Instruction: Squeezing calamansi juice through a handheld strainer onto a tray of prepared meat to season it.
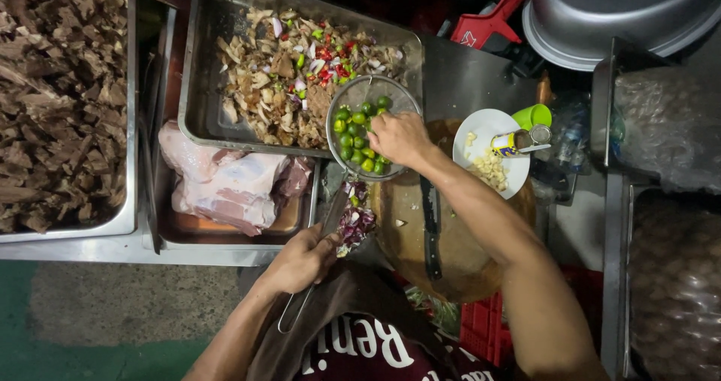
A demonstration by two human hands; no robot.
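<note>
My left hand (pixel 300 259) grips the long metal handle of a wire strainer (pixel 360 94) held over the near corner of a steel tray (pixel 203 88). Several small green limes (pixel 353 129) lie in the strainer's mesh. My right hand (pixel 398 137) reaches into the strainer, fingers curled on the limes; whether it grips one I cannot see. The tray holds chopped meat (pixel 289 88) mixed with red chili, green bits and onion.
A round wooden chopping board (pixel 466 253) with a knife (pixel 431 231) lies under my right arm. A white plate (pixel 481 129) with garlic, a small jar (pixel 518 141) and a green cup (pixel 533 115) sit right. Raw meat (pixel 225 182) fills a lower tray; shredded meat (pixel 60 88) fills the left pan.
</note>
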